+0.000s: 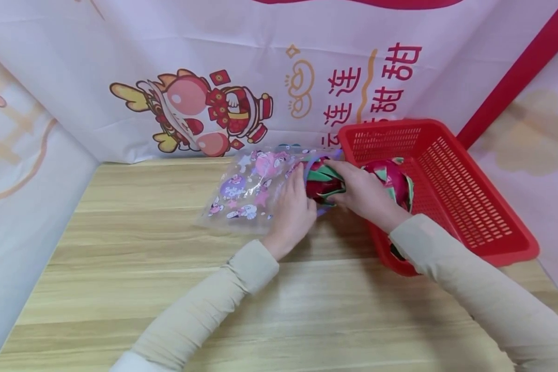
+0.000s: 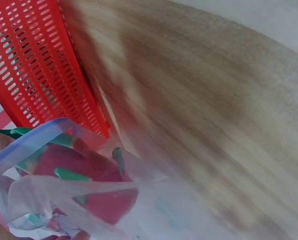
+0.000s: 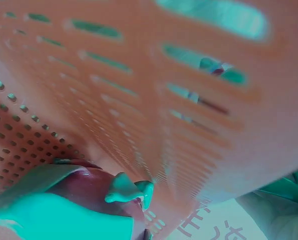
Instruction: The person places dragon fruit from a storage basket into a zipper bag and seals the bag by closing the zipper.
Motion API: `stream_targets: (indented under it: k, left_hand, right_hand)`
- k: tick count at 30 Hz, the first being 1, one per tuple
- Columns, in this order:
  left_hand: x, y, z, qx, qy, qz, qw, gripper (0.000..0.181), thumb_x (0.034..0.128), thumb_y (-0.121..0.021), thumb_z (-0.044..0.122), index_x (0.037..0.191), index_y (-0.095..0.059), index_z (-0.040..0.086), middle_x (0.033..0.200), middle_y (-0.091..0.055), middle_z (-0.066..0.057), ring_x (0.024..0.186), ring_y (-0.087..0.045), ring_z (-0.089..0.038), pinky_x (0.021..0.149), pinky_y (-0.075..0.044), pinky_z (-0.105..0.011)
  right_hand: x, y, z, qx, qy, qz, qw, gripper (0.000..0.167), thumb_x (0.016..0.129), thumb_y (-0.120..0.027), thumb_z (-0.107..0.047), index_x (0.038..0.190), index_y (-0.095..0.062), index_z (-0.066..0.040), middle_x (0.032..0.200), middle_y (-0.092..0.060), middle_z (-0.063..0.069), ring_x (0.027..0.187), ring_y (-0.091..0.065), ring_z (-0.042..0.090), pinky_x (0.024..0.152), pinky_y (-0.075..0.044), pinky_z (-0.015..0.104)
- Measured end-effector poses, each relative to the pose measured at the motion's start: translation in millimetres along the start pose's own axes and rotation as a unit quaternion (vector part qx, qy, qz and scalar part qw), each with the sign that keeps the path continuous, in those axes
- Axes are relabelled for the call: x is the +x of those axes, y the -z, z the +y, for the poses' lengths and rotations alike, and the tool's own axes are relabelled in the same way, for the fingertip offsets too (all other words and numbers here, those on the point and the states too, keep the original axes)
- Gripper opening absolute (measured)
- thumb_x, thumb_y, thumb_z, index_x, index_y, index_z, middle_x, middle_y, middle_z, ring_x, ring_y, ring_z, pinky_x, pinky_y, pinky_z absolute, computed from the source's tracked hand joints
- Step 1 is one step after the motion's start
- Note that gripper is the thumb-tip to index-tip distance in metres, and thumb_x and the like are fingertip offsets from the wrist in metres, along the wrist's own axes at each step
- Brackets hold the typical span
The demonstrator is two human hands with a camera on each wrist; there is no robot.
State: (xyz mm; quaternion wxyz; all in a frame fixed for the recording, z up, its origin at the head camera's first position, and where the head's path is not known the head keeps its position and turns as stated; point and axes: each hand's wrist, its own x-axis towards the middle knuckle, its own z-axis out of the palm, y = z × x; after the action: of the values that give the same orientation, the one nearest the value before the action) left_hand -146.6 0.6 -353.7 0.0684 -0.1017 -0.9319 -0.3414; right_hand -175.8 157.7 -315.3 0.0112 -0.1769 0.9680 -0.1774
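A clear plastic zip bag (image 1: pixel 246 194) with pink and purple cartoon prints lies on the table. My left hand (image 1: pixel 294 214) holds it by its purple-edged mouth. My right hand (image 1: pixel 365 194) grips a dragon fruit (image 1: pixel 323 181), red with green scales, at that mouth. In the left wrist view, much of this dragon fruit (image 2: pixel 101 172) shows through the clear film, so it lies partly inside the bag. A second dragon fruit (image 1: pixel 390 178) sits in the red basket, just beyond my right hand; the right wrist view shows a dragon fruit (image 3: pixel 83 182) against the basket's perforated wall.
The red plastic basket (image 1: pixel 488 204) stands at the right, close by my right forearm. A printed cloth (image 1: pixel 307 31) hangs behind the wooden table (image 1: pixel 135 248). Bare wood shows to the left and in front.
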Motion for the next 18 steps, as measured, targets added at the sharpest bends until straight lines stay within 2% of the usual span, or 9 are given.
stream_targets:
  k: [4,8,13,18]
  left_hand:
    - [3.0,-0.7,-3.2,0.004,0.008,0.026,0.9996,0.068,0.0899,-0.057,0.014,0.149,-0.027,0.001,0.155,-0.027,-0.019,0.141,-0.031,-0.035,0.117,-0.028,-0.052]
    - [5.8,-1.9,-6.9,-0.026,0.014,0.042,0.9987,0.056,0.0965,-0.047,0.02,0.148,-0.032,0.003,0.156,-0.025,-0.021,0.144,-0.024,-0.039,0.118,-0.021,-0.056]
    - [5.9,-1.6,-7.7,-0.055,0.009,0.036,0.9978,0.049,0.1026,-0.034,0.025,0.15,-0.032,0.012,0.158,-0.018,-0.022,0.145,-0.018,-0.043,0.118,-0.016,-0.059]
    - [3.6,-0.1,-4.6,-0.069,-0.002,0.02,0.9974,0.05,0.1039,-0.031,0.027,0.152,-0.026,0.015,0.16,-0.009,-0.022,0.147,-0.01,-0.043,0.119,-0.012,-0.06]
  right_hand:
    - [-1.2,0.3,-1.2,0.002,0.002,0.006,1.0,0.087,0.071,-0.084,-0.019,0.146,-0.039,-0.014,0.137,-0.053,0.015,0.122,-0.053,0.033,0.098,-0.049,0.052]
    - [-1.3,1.3,-1.8,0.003,0.003,0.01,0.9999,0.087,0.072,-0.084,-0.019,0.145,-0.039,-0.015,0.138,-0.052,0.015,0.124,-0.052,0.033,0.099,-0.048,0.052]
    - [-1.6,2.5,-1.7,0.008,0.023,0.026,0.9994,0.085,0.072,-0.083,-0.018,0.145,-0.04,-0.014,0.138,-0.052,0.015,0.125,-0.052,0.032,0.101,-0.047,0.051]
    - [-1.0,5.7,-3.6,0.009,0.049,0.036,0.9981,0.084,0.072,-0.083,-0.016,0.145,-0.041,-0.014,0.139,-0.052,0.014,0.127,-0.051,0.032,0.1,-0.048,0.05]
